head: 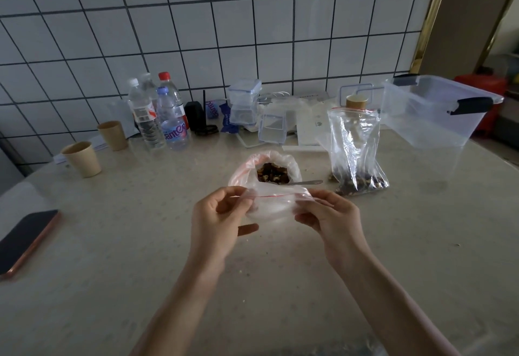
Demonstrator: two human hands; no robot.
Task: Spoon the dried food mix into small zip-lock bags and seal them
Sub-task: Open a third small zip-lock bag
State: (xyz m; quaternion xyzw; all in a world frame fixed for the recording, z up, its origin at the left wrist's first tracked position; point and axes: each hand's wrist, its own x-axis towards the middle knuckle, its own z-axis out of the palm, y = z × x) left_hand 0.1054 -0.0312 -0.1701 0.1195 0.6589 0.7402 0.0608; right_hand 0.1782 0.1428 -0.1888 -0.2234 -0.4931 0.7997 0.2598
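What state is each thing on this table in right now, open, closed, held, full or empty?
Small zip-lock bag: held at both ends, looks empty.
Left hand: pinching the bag's left end.
Right hand: pinching the bag's right end.
Open bag of mix: mouth open, food inside.
Spoon: lying beside it, unheld.
Tall bag: upright, mix at bottom.
Storage bin: lidless, looks empty.
Phone: screen dark.

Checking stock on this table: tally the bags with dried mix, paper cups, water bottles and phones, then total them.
Bags with dried mix: 2 (open bag, upright bag)
Paper cups: 2
Water bottles: 4
Phones: 1
Total: 9
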